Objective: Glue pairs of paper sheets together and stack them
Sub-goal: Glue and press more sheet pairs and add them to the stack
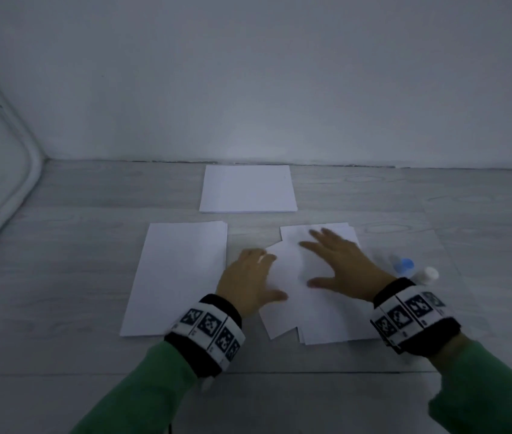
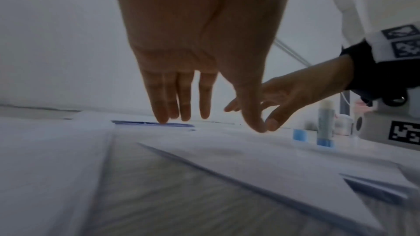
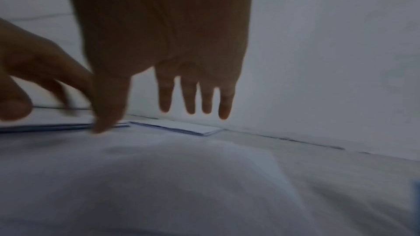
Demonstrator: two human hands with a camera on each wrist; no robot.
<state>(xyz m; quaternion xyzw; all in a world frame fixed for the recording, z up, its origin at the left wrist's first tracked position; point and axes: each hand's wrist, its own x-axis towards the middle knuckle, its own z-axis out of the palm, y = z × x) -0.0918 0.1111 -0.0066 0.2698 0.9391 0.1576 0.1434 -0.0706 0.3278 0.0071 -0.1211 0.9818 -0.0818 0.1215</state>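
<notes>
Hands spread flat, left hand (image 1: 250,281) and right hand (image 1: 340,261) on skewed white sheet (image 1: 292,296), grey wood-grain floor (image 1: 60,277)

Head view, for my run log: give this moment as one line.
left hand: open, on skewed sheet | right hand: open, over right pile | glue stick: idle
</notes>
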